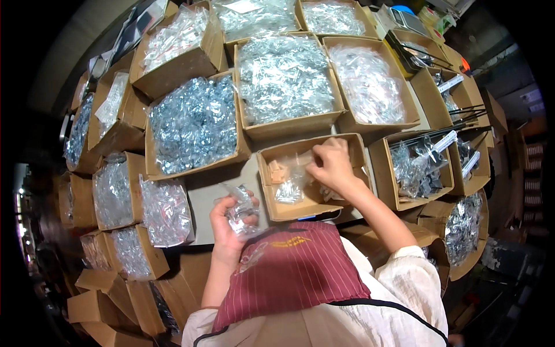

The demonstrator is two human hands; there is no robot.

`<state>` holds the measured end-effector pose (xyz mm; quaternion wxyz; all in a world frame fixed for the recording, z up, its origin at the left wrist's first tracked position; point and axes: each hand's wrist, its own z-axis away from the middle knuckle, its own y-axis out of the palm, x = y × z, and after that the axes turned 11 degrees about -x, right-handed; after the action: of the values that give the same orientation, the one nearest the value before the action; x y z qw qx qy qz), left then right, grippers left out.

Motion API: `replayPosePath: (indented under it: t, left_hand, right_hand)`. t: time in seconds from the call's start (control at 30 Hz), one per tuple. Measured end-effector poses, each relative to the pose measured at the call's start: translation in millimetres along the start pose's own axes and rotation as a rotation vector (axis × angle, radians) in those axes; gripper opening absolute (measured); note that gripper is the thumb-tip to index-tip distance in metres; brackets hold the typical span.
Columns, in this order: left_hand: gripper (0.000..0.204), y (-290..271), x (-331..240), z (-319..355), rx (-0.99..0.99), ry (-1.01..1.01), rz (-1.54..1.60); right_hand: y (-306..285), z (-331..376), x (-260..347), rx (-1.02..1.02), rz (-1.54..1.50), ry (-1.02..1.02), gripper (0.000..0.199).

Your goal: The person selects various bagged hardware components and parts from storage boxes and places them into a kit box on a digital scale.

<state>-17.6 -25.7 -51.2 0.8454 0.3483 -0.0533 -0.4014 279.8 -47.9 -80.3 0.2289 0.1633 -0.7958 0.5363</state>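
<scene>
Ideally, I keep pressure light in the left hand [234, 217], curled around clear plastic [241, 213] beside the open box [298, 212], while the right hand [328, 161], bunched above it, pinches something I cannot tell.

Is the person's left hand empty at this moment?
No, the left hand holds clear plastic, left of the open box.

Two bare hands [224, 222] [333, 161], one maroon pinstriped cloth apron [295, 277], three narrow white strips [445, 140] and well over a dozen open brown cardboard boxes [300, 213] appear.
</scene>
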Motion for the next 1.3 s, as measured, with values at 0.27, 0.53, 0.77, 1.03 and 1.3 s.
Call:
replayPosePath:
  t: [0.27,0.53,0.77,1.03,1.3]
  left_hand:
    - [0.04,-3,-5,-7,0.036,-0.005,-0.018]
    - [0.03,1,-4,3,0.013,-0.055,0.014]
    - [0.03,6,-7,4,-0.001,0.101,-0.048]
    - [0.021,67,10,4,0.059,0.232,-0.349]
    - [0.045,84,28,-25,0.415,0.428,-1.225]
  right_hand:
    - [-9,9,28,0.129,0.332,-0.171,0.029]
    - [3,17,19,0.299,0.198,-0.169,0.032]
    - [-3,2,25,0.248,0.048,-0.02,0.029]
    - [-5,10,30,0.09,0.054,-0.002,0.038]
    - [-102,10,-11,-0.209,0.188,0.07,0.039]
